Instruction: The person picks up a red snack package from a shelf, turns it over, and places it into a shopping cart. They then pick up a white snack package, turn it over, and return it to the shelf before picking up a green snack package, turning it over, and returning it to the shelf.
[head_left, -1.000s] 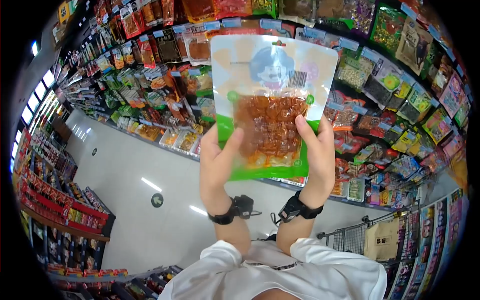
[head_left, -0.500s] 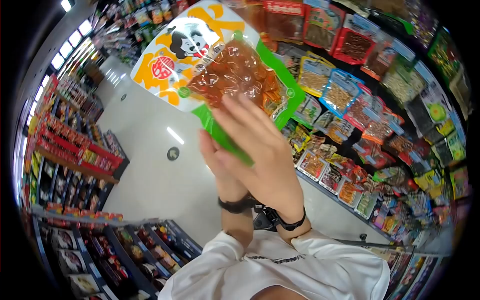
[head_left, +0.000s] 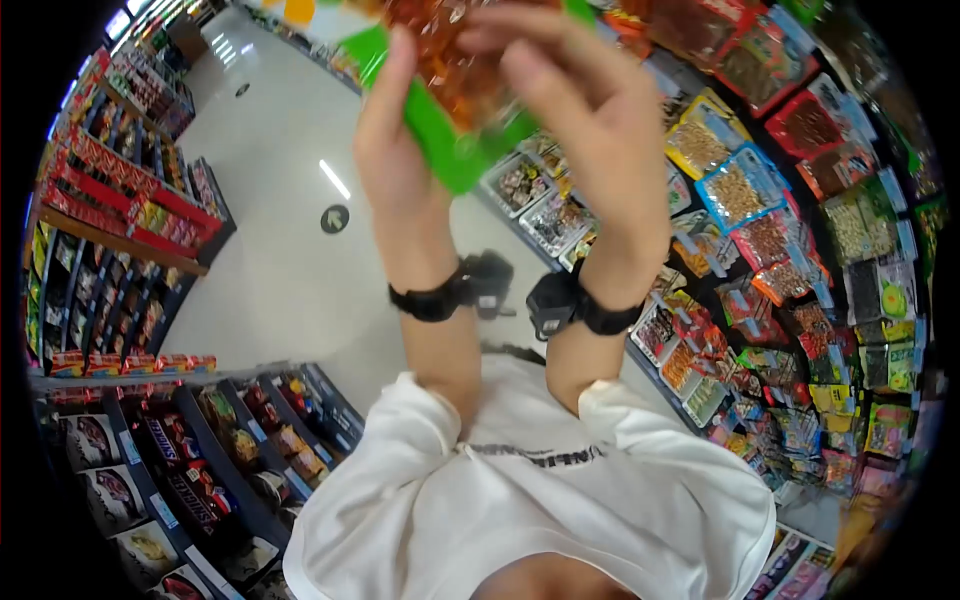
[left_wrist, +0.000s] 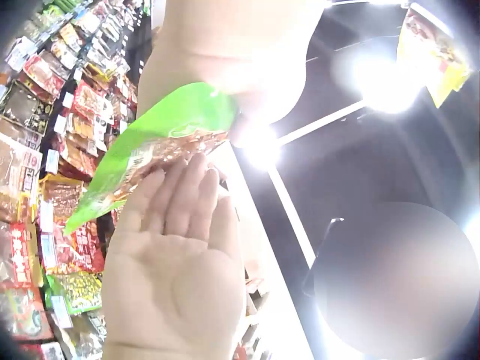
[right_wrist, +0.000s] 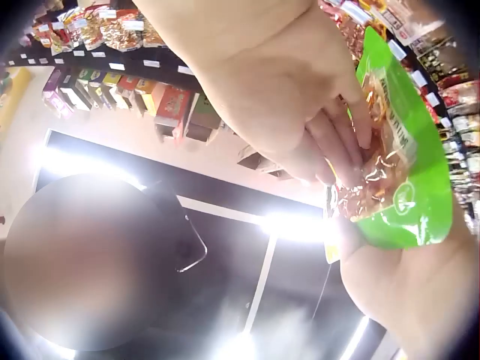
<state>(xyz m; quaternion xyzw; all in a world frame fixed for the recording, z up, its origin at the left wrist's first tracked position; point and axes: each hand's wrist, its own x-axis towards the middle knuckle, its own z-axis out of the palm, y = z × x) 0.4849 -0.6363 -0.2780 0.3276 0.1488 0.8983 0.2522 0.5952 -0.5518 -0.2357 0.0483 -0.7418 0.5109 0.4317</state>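
A food packet (head_left: 450, 90) with a green edge and reddish-brown contents is partly cut off at the top of the head view. My left hand (head_left: 405, 160) grips its lower left edge, the fingers largely hidden behind it. My right hand (head_left: 610, 140) reaches over the front from the right, its fingertips at the packet. Seen from the left wrist, the right palm (left_wrist: 176, 277) is spread, with nearly straight fingers touching the packet (left_wrist: 169, 135). In the right wrist view the fingers of the right hand (right_wrist: 285, 97) lie on the clear window of the packet (right_wrist: 420, 180), and the left hand (right_wrist: 409, 285) is beneath it.
Packed snack shelves (head_left: 780, 230) run along the right side. Red-fronted shelving (head_left: 130, 200) is at the left, and bins of packets (head_left: 200, 480) are at the lower left. Between them lies a pale floor (head_left: 280, 270) with a round arrow sign (head_left: 335, 219).
The packet first turned from upright to slanted, its printing changing, then moved up partly out of the head view. My right hand let go of its right edge and moved onto its front.
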